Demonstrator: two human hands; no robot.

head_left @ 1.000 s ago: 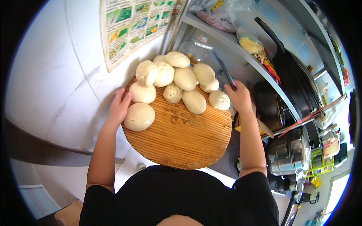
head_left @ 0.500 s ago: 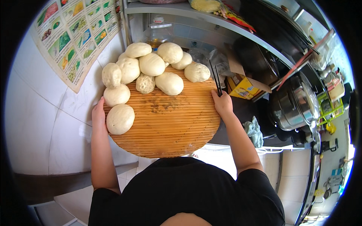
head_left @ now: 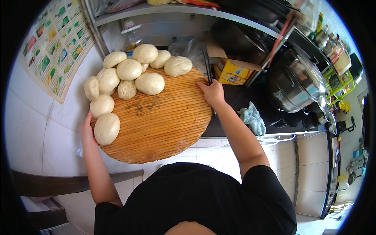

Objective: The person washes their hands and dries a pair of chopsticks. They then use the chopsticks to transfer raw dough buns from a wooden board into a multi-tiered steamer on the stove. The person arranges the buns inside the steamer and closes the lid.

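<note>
Now both hands are carrying a big round bamboo tray (head_left: 164, 121) with ridged slats. Left hand (head_left: 88, 131) is gripping its rim at nine o'clock; right hand (head_left: 212, 93) is gripping at two o'clock, also pinching thin black chopsticks (head_left: 206, 64). Smooth, puffy white buns (head_left: 129, 78) are sitting toward eleven o'clock.

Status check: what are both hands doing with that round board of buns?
Left hand and right hand grip bamboo board edges. Buns crowd far-left side. Steel pot right.

buns (head_left: 129, 74) on tray (head_left: 164, 121), pot (head_left: 293, 82) right
</note>
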